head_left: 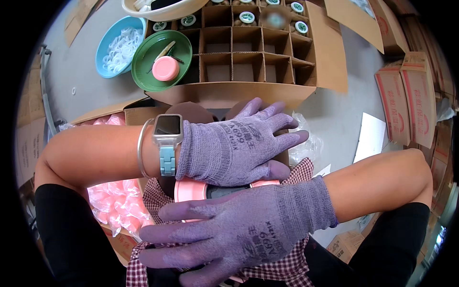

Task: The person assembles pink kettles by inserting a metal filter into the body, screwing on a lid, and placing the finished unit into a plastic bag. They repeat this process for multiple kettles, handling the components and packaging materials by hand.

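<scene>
Both my hands wear purple-grey knit gloves. My left hand (234, 146) reaches in from the left, palm down, its fingers stretched out and spread toward the right. Nearer to me, my right hand (229, 229) comes from the right with its fingers spread leftward. Between and under the hands, over my lap, lies a pink thing (187, 190) with rounded pink ends and a dark grey middle. The gloves cover most of it, so its kind is hidden. Neither hand visibly grips it. Below is a checked maroon-and-white cloth (282, 260).
Ahead stands an open divided carton (239, 93), with several lidded jars (246, 18) in its far cells. A green tray (143, 79) holds a pink lid (165, 68). Beside it is a blue basin (101, 52) of white rings. Bagged pink pieces (119, 205) lie left; cartons (420, 95) stand right.
</scene>
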A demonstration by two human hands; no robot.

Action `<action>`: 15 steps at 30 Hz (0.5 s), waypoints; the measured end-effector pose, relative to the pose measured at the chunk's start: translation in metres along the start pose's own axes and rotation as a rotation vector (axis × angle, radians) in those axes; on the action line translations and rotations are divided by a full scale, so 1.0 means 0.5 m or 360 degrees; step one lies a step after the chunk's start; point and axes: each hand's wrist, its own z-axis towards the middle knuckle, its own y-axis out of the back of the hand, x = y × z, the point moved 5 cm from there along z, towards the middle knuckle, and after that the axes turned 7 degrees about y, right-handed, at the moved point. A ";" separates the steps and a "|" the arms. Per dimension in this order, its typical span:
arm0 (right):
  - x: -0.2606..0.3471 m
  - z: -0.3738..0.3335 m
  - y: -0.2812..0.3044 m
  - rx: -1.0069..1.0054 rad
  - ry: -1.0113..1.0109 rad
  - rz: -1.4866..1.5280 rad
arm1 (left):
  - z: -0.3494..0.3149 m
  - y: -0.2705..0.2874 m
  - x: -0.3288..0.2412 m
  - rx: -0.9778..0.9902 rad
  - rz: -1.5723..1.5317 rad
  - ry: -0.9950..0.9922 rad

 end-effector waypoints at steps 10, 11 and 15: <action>0.011 0.082 -0.060 0.0012 -0.0172 -0.0162 | 0.039 -0.015 -0.076 -0.0322 0.0225 -0.0261; 0.011 0.080 -0.052 -0.0003 -0.0135 -0.0277 | 0.036 -0.003 -0.074 -0.0312 0.0177 -0.0222; 0.080 0.035 0.010 -0.0070 -0.0637 -0.0733 | -0.007 0.075 -0.023 -0.0604 -0.0626 -0.0061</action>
